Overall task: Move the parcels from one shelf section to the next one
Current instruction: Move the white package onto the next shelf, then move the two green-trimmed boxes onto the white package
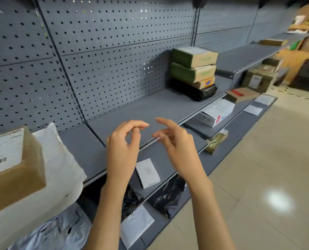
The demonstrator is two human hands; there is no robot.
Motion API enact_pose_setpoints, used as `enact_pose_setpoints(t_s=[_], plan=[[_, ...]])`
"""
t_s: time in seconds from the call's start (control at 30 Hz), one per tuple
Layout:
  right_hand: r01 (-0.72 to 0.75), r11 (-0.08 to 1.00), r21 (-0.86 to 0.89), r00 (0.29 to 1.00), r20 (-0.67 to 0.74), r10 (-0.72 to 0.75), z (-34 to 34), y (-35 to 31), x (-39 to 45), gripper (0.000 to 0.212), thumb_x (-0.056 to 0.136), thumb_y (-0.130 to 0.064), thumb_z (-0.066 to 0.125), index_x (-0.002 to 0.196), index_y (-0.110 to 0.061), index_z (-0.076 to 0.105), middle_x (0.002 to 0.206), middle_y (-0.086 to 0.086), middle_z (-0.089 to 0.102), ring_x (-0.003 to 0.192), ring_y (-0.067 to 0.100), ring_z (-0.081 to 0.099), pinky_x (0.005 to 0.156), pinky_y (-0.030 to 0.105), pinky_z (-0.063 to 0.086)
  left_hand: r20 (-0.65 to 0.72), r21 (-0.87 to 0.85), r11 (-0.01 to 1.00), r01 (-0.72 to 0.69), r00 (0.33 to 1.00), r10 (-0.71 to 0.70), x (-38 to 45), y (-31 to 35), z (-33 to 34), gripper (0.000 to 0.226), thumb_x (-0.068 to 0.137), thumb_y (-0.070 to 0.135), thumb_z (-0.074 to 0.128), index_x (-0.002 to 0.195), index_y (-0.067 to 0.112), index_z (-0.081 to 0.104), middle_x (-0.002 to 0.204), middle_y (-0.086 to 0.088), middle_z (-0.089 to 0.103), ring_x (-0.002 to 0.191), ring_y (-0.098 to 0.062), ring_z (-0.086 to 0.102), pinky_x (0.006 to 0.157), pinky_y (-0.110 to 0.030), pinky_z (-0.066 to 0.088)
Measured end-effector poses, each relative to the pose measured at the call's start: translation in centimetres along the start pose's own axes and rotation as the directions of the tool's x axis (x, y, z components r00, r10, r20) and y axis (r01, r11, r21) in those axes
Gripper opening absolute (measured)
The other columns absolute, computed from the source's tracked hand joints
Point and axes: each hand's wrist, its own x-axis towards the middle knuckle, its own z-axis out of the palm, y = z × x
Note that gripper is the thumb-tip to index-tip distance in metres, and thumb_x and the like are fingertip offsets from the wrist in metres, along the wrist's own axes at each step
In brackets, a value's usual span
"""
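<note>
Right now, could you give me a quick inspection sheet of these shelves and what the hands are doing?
Surface: grey metal shelf with a pegboard back; the middle stretch is bare.
Job's things: stack of boxes on a black bag at the far end of the section; brown box and white bag in the near section on the left.
Clutter: small white box, black bags and other parcels on the lower shelves.
Grippers: left hand and right hand both empty, fingers loosely curled, raised before the shelf edge.
Cables: nothing seen.
Surroundings: tiled floor; blurred cartons farther along.
</note>
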Motion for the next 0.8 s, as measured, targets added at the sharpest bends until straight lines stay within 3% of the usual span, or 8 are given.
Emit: enact_pose_setpoints(t_s=[0.07,0.23,0.47,0.57,0.8], plan=[[-0.033,0.999,0.005,0.999,-0.033,0.033,-1.5,1.3,1.4,0.044,0.101,-0.005,0.046,0.135,-0.031,0.055,0.098,-0.012,0.075,0.095,0.008,0.07,0.087,0.038,0.057,0.037,-0.025,1.0,0.001,0.999,0.0,1.4,0.0,2.5,0.031,0.097,-0.003,0.052,0.099,0.017,0.076,0.1,0.008,0.076,0.099,0.002,0.067,0.088,-0.015,0.049],[-0.106,0.994,0.005,0.983,-0.153,0.106,-5.0,4.2,6.2,0.044,0.092,0.012,0.037,0.103,-0.026,0.056,0.089,-0.008,0.075,0.086,0.009,0.069,0.083,0.036,0.056,0.08,-0.077,0.997,0.009,0.997,-0.003,6.0,-0.2,8.4,0.033,0.097,-0.003,0.051,0.097,0.018,0.077,0.099,0.009,0.077,0.098,-0.003,0.069,0.087,-0.017,0.051],[-0.124,0.992,-0.021,0.971,-0.209,0.117,-8.8,7.5,14.9,0.043,0.091,0.012,0.036,0.1,-0.025,0.055,0.091,-0.01,0.074,0.086,0.005,0.068,0.077,0.03,0.056,0.094,-0.132,0.991,-0.032,0.995,0.044,13.9,-0.3,15.9,0.034,0.095,-0.004,0.051,0.096,0.019,0.077,0.098,0.009,0.076,0.096,-0.005,0.069,0.085,-0.013,0.048],[-0.123,0.992,-0.016,0.969,-0.219,0.116,-9.8,8.8,17.9,0.041,0.091,0.013,0.036,0.101,-0.023,0.055,0.092,-0.009,0.074,0.087,0.004,0.068,0.082,0.03,0.057,0.1,-0.161,0.986,-0.043,0.993,0.06,16.5,-0.9,18.8,0.034,0.094,-0.005,0.052,0.094,0.019,0.076,0.097,0.011,0.076,0.096,-0.003,0.068,0.085,-0.012,0.048],[-0.132,0.991,0.01,0.966,-0.223,0.13,-10.9,12.0,22.9,0.037,0.091,0.01,0.038,0.106,-0.02,0.053,0.093,-0.008,0.073,0.092,0.009,0.068,0.09,0.041,0.055,0.171,-0.147,0.989,-0.022,0.984,0.047,20.1,-2.7,23.1,0.034,0.095,-0.005,0.052,0.097,0.018,0.077,0.098,0.011,0.076,0.097,-0.001,0.068,0.084,-0.005,0.044]])
